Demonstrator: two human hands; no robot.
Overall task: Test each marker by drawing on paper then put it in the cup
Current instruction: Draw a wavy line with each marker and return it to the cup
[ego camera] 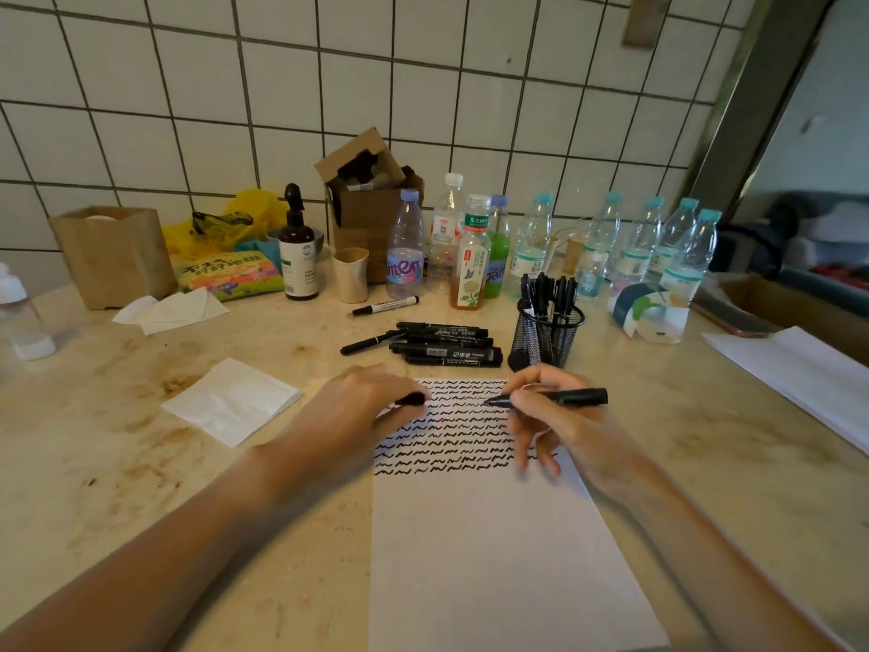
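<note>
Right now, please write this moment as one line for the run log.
step: testing marker | right hand: marker, tip on paper | left hand: cap | cup: holds markers | pile: waiting

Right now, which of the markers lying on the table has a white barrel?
The white marker, lying alone in front of the paper cup. The loose markers in the pile nearer the paper are all black.

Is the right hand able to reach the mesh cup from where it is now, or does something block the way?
Probably yes. The right hand, holding a marker over the paper, lies just in front of the mesh cup. Nothing stands between them, though the cup already holds several markers.
</note>
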